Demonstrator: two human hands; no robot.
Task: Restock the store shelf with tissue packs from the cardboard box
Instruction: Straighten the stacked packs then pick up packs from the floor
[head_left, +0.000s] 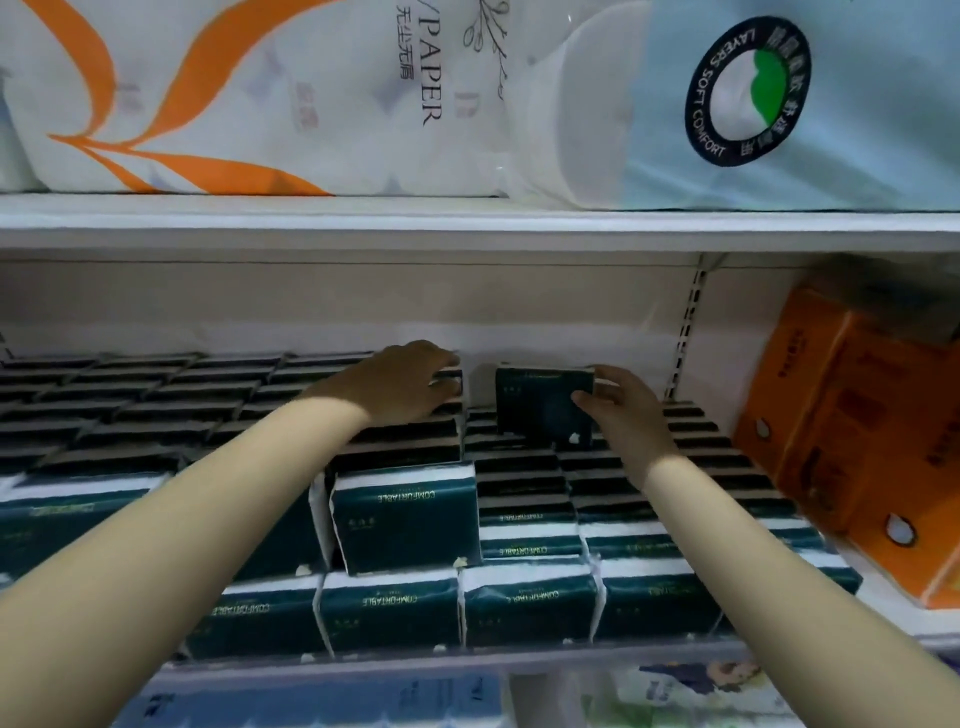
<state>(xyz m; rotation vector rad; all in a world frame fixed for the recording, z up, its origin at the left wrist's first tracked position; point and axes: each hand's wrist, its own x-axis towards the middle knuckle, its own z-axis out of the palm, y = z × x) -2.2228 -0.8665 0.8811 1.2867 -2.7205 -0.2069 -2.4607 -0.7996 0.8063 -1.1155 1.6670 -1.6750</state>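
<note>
glossy plastic wrap on tissue packs (405, 519); smooth painted-metal shelf (467, 228).

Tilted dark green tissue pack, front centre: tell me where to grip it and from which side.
Grip the tilted tissue pack by its two short ends near the top, coming from the front and above. It stands upright, a gap shows at its left end, and the packs on its right seem lower.

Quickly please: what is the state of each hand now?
Left hand: lies on the stacked tissue packs; grip cannot be told.
Right hand: closed on one dark green tissue pack, held upright.
</note>
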